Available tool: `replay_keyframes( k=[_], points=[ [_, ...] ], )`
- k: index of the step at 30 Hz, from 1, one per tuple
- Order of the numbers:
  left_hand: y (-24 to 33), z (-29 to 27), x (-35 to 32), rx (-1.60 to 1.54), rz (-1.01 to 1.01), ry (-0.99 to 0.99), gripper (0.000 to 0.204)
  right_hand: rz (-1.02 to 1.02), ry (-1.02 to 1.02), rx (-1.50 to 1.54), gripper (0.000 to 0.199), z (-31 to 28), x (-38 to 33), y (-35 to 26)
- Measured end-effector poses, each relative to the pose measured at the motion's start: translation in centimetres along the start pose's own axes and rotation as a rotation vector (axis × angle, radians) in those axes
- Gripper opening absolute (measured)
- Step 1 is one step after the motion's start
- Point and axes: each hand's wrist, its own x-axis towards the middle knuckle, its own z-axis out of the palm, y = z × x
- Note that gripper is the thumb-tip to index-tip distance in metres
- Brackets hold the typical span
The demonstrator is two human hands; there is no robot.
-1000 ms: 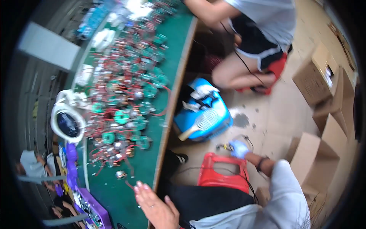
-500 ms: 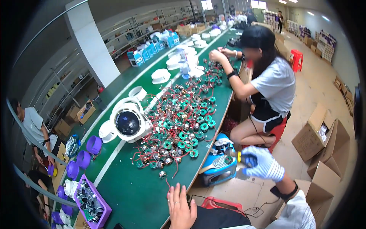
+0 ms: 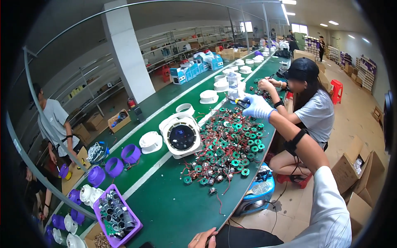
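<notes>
A pile of small motors with round green boards and red wires (image 3: 231, 144) covers the right part of the green workbench (image 3: 165, 194). Over the pile's far end reaches my right hand (image 3: 258, 108), in a white-blue striped glove. Its fingers are closed on a dark tool with a yellow band, whose exact kind I cannot make out. My bare left hand (image 3: 202, 239) rests by the bench's near edge, partly cut off by the frame. Its visible fingers are apart, with nothing seen in them. One motor (image 3: 212, 191) lies loose in front of the pile.
A white round-faced housing (image 3: 182, 137) stands left of the pile. Purple rings (image 3: 130, 153) and a purple tray of metal cups (image 3: 138, 226) are further left. A blue plastic case (image 3: 258, 192) sits below the edge. A co-worker (image 3: 310, 95) sits at the right.
My right hand has swung from beside the bench up over the pile's far end, still holding the dark tool. My left hand has drawn down toward the lower edge. The view has shifted.
</notes>
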Motion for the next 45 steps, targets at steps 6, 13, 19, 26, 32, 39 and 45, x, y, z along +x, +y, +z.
replay_keyframes(
  k=[6,13,19,26,32,39,45],
  points=[
    [-1.4,-1.6,-2.4,0.127,-0.063,-0.075,0.028,0.082,-0.301,-0.462,0.047,6.6,2.4,1.9],
    [0.6,-5.7,-1.5,0.247,-0.086,-0.143,0.029,0.024,-0.125,-0.802,0.054,2.9,-1.3,-3.3],
    [1.0,-13.1,8.2,0.271,-0.186,-0.102,0.028,-0.271,0.429,-0.318,0.066,1.1,-12.3,-6.0],
    [-17.4,-18.4,25.0,0.643,-0.320,-0.133,0.032,-0.489,-0.055,0.514,0.055,12.1,-27.5,-14.8],
    [-30.2,-19.0,33.7,0.938,-0.621,0.085,0.050,-0.239,0.131,0.476,0.046,15.6,-29.8,-15.4],
    [-34.7,-20.3,33.9,0.737,-0.426,0.120,0.019,-0.109,0.163,0.593,0.048,17.0,-30.2,-15.2],
    [-27.2,-20.8,33.9,0.628,-0.332,0.292,0.017,-0.206,0.203,0.544,0.063,16.6,-30.2,-14.2]
  ],
)
